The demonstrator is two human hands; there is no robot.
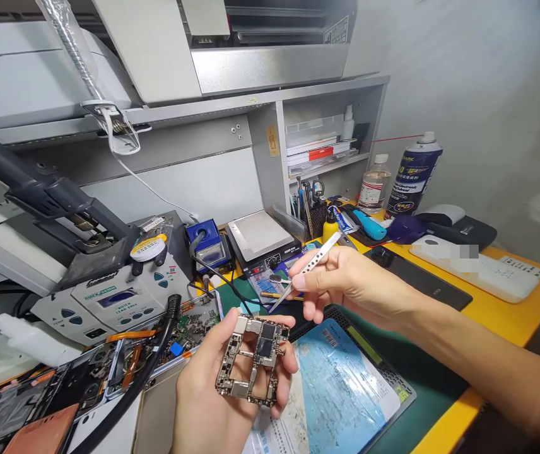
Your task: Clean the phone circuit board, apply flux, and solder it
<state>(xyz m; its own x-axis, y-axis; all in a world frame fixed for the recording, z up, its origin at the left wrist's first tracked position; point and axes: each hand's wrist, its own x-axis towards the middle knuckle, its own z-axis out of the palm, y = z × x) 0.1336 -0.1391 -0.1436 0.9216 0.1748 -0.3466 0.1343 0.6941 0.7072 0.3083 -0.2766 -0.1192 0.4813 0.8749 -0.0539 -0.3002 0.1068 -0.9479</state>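
My left hand (213,391) is closed round a phone circuit board (253,359), a frame-shaped board with metal shields, held flat and face up in front of me. Just above and to its right, my right hand (346,284) pinches a pair of silver tweezers (305,270). Their tips point down and left, a little above the board's top edge and apart from it.
An opened phone (156,347) with loose parts lies at the left beside a soldering station (109,299). A small hot plate (263,239) stands behind. A blue-covered pad (340,384) lies on the green mat. Bottles and a spray can (412,176) stand back right on the yellow desk.
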